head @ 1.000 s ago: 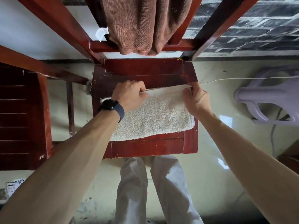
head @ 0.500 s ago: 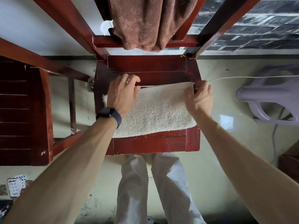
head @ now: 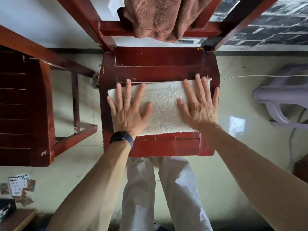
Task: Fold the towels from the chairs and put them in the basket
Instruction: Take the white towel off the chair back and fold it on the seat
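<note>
Hands: both have let go of the far edge and flattened.
Left hand (head: 129,112): fingers spread, pressing the left end of the white towel (head: 164,107) on the chair seat (head: 158,64).
Right hand (head: 199,109): fingers spread, pressing its right end.
Risk: the thick fold may spring open when lifted.
Count: two towels, with the brown towel (head: 156,15) hanging behind the seat; two chairs, with the second chair (head: 25,105) left of the seat; basket unseen.

both hands go from pinching the far edge to lying flat now, left hand (head: 129,112) and right hand (head: 200,108) spread, pressing on the white towel (head: 164,105).
</note>
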Motion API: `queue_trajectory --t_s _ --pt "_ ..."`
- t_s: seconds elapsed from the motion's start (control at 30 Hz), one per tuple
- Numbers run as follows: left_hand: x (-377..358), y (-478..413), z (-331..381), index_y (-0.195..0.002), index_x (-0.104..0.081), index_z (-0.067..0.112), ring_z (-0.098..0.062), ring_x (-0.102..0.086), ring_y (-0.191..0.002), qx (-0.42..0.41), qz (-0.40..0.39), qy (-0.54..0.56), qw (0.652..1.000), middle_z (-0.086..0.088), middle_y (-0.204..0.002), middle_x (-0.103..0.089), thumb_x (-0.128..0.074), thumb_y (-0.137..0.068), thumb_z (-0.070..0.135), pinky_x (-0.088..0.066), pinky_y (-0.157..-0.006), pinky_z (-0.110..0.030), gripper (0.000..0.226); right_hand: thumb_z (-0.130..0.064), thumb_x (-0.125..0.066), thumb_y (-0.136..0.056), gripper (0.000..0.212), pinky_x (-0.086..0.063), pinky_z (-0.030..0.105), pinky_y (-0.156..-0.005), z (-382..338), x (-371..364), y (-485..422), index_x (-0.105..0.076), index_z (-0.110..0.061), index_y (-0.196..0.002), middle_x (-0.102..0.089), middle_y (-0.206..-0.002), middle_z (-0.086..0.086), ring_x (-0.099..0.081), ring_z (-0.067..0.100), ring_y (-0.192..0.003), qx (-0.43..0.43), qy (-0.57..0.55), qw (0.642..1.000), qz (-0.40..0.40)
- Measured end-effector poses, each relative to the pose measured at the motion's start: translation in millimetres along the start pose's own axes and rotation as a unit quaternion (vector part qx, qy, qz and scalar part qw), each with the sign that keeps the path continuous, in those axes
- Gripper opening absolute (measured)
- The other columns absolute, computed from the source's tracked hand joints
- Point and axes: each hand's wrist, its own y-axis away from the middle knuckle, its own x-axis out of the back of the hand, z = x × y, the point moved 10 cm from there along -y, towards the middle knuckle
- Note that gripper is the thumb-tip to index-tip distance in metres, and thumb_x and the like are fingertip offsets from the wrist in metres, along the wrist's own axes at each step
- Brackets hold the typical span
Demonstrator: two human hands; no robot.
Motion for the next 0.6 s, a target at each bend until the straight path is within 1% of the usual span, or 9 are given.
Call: queue_trajectory --t_s 0.07,0.17,0.3,0.4,0.5,0.57,0.6 --pt "-1 -2 2 -0.156 -0.002 0.044 -0.03 0.009 -0.153 -0.019 0.008 -0.01 1.0 0.0 -0.167 0.007 -0.016 -0.095 0.068 0.002 -0.117 -0.066 0.067 -0.062 -0.023 -0.101 0.063 -0.002 0.058 -0.122 3 -2 2 -0.007 -0.041 -0.158 -0.002 -0.169 -0.001 0.002 0.021 -0.155 -0.001 -0.004 1.0 0.01" --pt "4 -10 9 -0.156 -0.004 0.043 -0.031 0.007 -0.153 -0.073 0.006 -0.023 0.997 0.0 -0.167 0.005 -0.019 -0.098 0.063 0.003 -0.118 -0.065 0.063 -0.062 -0.025 -0.101 0.064 -0.005 0.059 -0.122 8 -4 17 -0.009 -0.039 -0.159 -0.004 -0.169 0.001 -0.001 0.022 -0.155 -0.049 -0.015 0.998 0.023" --pt "19 -35 36 -0.155 -0.004 0.045 -0.027 0.006 -0.153 -0.203 -0.015 -0.082 0.976 0.0 -0.167 0.005 -0.018 -0.1 0.058 0.002 -0.12 -0.059 0.058 -0.067 -0.027 -0.099 0.07 -0.001 0.06 -0.122 19 -24 74 -0.002 -0.038 -0.159 0.002 -0.169 0.002 0.005 0.023 -0.155 -0.128 -0.034 0.991 -0.014" --pt "25 -56 67 -0.155 -0.004 0.046 -0.024 0.007 -0.153 -0.258 -0.02 -0.11 0.96 0.001 -0.167 0.006 -0.021 -0.102 0.052 0.005 -0.121 -0.056 0.056 -0.067 -0.032 -0.097 0.079 -0.003 0.06 -0.122 12 -40 127 -0.003 -0.03 -0.16 0.001 -0.169 0.004 0.004 0.026 -0.155 -0.145 -0.03 0.988 -0.046" --pt "32 -68 109 -0.155 -0.014 0.044 -0.023 -0.001 -0.154 -0.3 0.003 -0.111 0.947 0.0 -0.167 -0.003 -0.035 -0.101 0.048 0.0 -0.121 -0.057 0.058 -0.067 -0.034 -0.095 0.082 -0.002 0.055 -0.123 -7 -43 160 -0.02 -0.02 -0.159 -0.008 -0.168 0.002 -0.002 0.024 -0.155 -0.12 -0.019 0.991 -0.063" --pt "37 -65 131 -0.156 -0.014 0.042 -0.023 -0.004 -0.154 -0.298 0.015 -0.098 0.949 -0.002 -0.167 -0.005 -0.044 -0.1 0.042 -0.003 -0.121 -0.058 0.064 -0.067 -0.034 -0.094 0.077 -0.005 0.051 -0.122 -17 -40 165 -0.033 -0.021 -0.155 -0.018 -0.165 0.002 -0.009 0.023 -0.154 -0.125 -0.051 0.989 -0.063" --pt "41 -60 136 -0.156 -0.013 0.042 -0.024 -0.006 -0.153 -0.278 0.023 -0.081 0.957 -0.002 -0.167 -0.004 -0.049 -0.098 0.036 -0.004 -0.12 -0.058 0.068 -0.066 -0.034 -0.093 0.072 -0.01 0.051 -0.121 -20 -37 165 -0.04 -0.024 -0.151 -0.025 -0.163 0.003 -0.014 0.024 -0.153 -0.134 -0.08 0.986 -0.059"
